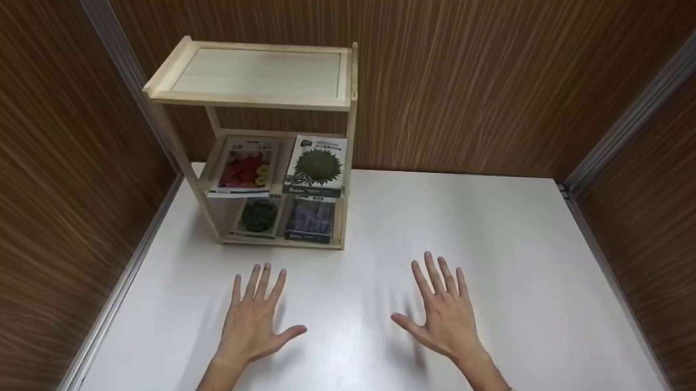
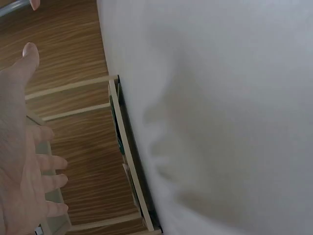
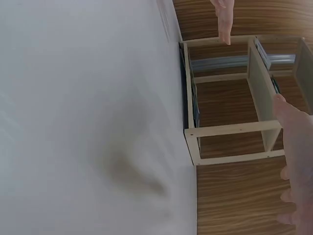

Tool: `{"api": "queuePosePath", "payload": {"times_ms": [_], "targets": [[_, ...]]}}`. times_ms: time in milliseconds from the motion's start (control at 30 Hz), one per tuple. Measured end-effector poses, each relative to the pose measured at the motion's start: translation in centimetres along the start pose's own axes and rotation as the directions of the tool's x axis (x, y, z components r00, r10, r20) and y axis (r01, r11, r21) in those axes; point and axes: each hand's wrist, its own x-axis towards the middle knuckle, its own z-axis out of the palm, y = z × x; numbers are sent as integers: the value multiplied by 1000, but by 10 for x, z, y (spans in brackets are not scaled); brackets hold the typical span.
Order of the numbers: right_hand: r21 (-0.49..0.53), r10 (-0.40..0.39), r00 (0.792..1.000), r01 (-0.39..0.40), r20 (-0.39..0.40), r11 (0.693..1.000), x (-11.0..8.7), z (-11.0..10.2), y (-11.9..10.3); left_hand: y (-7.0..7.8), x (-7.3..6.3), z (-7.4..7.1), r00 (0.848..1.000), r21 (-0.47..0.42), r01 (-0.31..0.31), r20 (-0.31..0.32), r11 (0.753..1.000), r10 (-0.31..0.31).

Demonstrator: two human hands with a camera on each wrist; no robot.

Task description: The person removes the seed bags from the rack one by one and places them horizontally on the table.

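Note:
My left hand [image 1: 249, 326] hovers over the white table with its fingers straight and spread, in front of a small wooden shelf [image 1: 249, 100]. To the right, my right hand [image 1: 448, 320] is held the same way, palm down, touching nothing. On the shelf's middle level lie a seed packet with a red and yellow picture [image 1: 246, 169] and a packet with a spiky green plant [image 1: 317, 166]. The lower level holds a packet with a dark green leafy plant [image 1: 259, 216] and one with purple flowers [image 1: 310, 218]. Both wrist views show extended fingers holding nothing.
The white table [image 1: 499, 237] runs back to a brown wood-grain wall [image 1: 459, 77]. Similar panels stand at left and right, with metal rails [image 1: 634, 108] at the corners. The shelf stands at the table's back left, close to the left panel.

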Motion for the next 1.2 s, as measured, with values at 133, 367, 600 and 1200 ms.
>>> {"api": "queuePosePath", "payload": {"times_ms": [133,367,600,1200], "targets": [[-4,-33,999,33,-16,999,12,6,-5,-15,2,-5,1000,36,22,-12,999,-22],[-17,-65,998,64,-20,998,35,15,-13,-38,8,-18,998,63,54,-40,997,-51],[-26,-89,996,88,-19,996,55,22,-19,-61,15,-29,996,92,85,-38,992,-82],[-58,-112,991,107,-78,993,104,41,-31,-116,37,-40,984,72,116,-147,991,-104]]}}
